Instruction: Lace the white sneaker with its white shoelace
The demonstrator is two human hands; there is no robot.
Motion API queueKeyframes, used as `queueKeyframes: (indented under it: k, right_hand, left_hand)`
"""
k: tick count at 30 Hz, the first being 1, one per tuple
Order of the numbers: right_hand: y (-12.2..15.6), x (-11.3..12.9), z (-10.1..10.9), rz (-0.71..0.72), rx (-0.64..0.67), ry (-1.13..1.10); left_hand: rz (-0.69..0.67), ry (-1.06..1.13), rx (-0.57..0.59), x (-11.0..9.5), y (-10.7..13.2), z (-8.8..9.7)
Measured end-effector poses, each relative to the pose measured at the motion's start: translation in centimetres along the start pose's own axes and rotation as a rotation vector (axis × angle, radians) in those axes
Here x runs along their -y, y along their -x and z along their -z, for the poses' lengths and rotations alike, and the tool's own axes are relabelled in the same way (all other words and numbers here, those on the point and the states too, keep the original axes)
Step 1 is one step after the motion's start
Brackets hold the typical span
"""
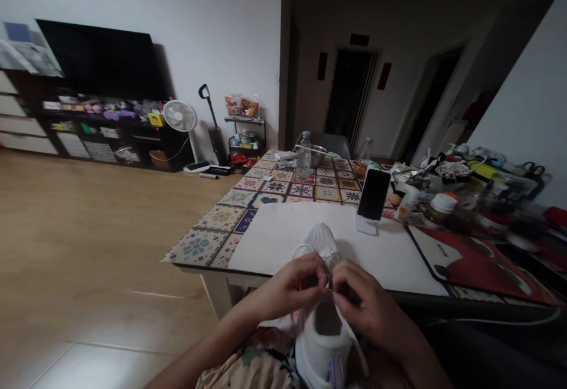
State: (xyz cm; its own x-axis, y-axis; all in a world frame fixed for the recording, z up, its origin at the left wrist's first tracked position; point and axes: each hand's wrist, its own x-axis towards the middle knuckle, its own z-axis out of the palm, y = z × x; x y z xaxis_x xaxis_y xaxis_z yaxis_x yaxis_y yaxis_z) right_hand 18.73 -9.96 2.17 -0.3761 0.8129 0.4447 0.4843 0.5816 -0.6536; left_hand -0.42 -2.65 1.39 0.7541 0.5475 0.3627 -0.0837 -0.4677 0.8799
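In the head view, a white fabric sneaker point(322, 294) is lying toe-forward, its heel resting on the person's lap and its toe reaching onto the near edge of the worktop point(230, 218), a table covered in a patterned tile-print cloth. That position is bringing the lacing area right under the person's eyes and between both hands. The left hand point(293, 285) is pinching narrowly at the sneaker's tongue area, fingertips closed on what looks like a thin white shoelace point(354, 336); the right hand point(365, 301) is doing the same just beside it, fingers curled tight on the lace, the two hands almost touching over the middle of the sneaker. A loose length of the lace is trailing down the sneaker's right side toward the lap.

Under the sneaker's toe a plain white rectangular mat point(283, 232) is covering the worktop, probably keeping the cloth clean. Just beyond the sneaker, to its right, a black smartphone point(374, 193) is leaning upright in a white stand, screen facing the person. Farther behind the sneaker a clear plastic water bottle point(303, 156) is standing, and well to the sneaker's right a clutter of jars and small containers is crowding the worktop.
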Motion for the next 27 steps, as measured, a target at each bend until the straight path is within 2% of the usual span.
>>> queueKeyframes:
  k: [5,9,14,19,23,27]
  right_hand:
    - [0.1,-0.5,-0.3,0.013,-0.023,-0.017]
    - [0.0,-1.3,-0.4,0.007,-0.031,-0.119]
    - [-0.2,-2.1,0.0,-0.04,0.054,-0.272]
    - [-0.1,-1.5,0.4,-0.031,0.105,-0.22]
    - [0.1,-1.5,0.1,-0.019,0.112,-0.189]
    - [-0.2,-1.9,-0.1,-0.002,0.058,-0.19]
  left_hand:
    - [0.002,0.043,-0.014,0.5,-0.2,0.1]
    - [-0.017,0.106,0.061,0.8,-0.3,0.5]
    - [-0.038,0.22,0.138,1.1,-0.2,0.9]
    - [-0.04,0.176,0.172,0.6,0.0,1.1]
    - [-0.019,0.211,0.161,0.3,-0.1,1.1]
    - [0.012,0.413,0.054,0.9,-0.2,0.8]
